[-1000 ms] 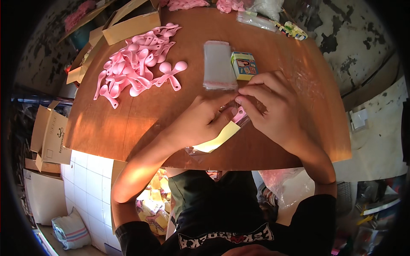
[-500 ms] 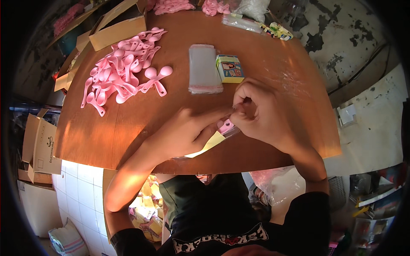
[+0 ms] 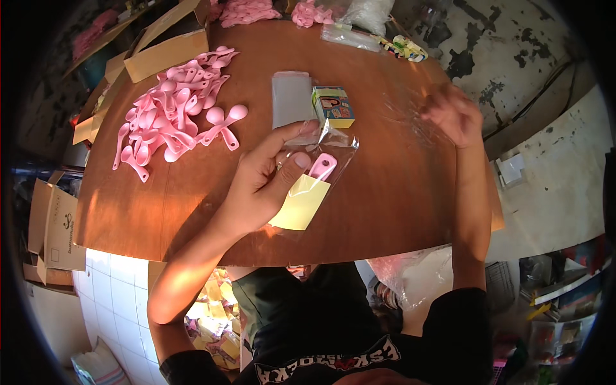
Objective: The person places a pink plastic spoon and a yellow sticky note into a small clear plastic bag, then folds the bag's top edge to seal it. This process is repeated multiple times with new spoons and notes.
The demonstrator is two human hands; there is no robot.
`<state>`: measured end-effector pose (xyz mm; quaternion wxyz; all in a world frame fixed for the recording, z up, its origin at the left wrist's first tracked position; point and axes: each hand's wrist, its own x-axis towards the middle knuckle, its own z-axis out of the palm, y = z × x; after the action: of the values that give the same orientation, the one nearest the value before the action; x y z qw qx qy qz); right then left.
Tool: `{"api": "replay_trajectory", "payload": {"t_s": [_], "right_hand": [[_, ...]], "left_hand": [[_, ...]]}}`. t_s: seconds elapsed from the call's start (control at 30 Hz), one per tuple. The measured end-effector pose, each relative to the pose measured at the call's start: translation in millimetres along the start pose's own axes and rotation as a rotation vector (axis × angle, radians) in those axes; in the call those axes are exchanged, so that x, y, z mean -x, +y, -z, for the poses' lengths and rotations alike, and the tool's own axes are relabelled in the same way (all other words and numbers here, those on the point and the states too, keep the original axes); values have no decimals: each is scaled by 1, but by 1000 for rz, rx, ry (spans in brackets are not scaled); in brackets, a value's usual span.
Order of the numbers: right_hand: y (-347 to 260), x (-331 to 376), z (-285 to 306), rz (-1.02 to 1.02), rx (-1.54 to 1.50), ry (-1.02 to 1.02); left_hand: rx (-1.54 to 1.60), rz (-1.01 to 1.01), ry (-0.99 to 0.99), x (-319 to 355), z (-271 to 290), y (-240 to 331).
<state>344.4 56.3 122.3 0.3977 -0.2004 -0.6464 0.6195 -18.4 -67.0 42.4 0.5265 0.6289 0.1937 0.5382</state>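
Note:
My left hand (image 3: 263,173) grips a clear plastic bag (image 3: 341,151) by its left side, thumb in front. Inside the bag sit a pale yellow card (image 3: 300,206) and a pink spoon, whose holed handle (image 3: 323,165) rises above the card; the spoon's bowl is hidden. Off to the right, my right hand (image 3: 454,115) hovers over the table with loosely bent fingers, somewhat blurred, and nothing visible in them. Thin clear plastic strips (image 3: 410,119) lie beside it. Beyond my left hand are a stack of clear bags (image 3: 290,96) and a small box of printed cards (image 3: 333,106).
A heap of pink spoons (image 3: 167,115) covers the left of the brown table (image 3: 378,212). An open cardboard box (image 3: 168,51) stands behind it. Along the far edge are pink bundles (image 3: 247,11), a plastic sleeve pack (image 3: 350,37) and a white bag (image 3: 369,14).
My right hand has let go of the bag's top and moved away to the right. My left hand has raised and turned the bag, so the card and spoon handle now show more fully.

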Motion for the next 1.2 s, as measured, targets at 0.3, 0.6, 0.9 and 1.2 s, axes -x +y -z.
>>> {"api": "replay_trajectory", "payload": {"t_s": [0.3,0.6,0.9,1.2], "right_hand": [[39,2,-57,-7,1134,654],[19,-25,-205,246,719,208],[10,-58,-194,455,738,190],[24,-46,-184,10,358,235]], "left_hand": [[-40,41,53,-2,-1,2],[-3,-162,-23,-2,5,-5],[-428,-262,136,-11,13,-8],[4,84,84,-6,6,-9]]}}
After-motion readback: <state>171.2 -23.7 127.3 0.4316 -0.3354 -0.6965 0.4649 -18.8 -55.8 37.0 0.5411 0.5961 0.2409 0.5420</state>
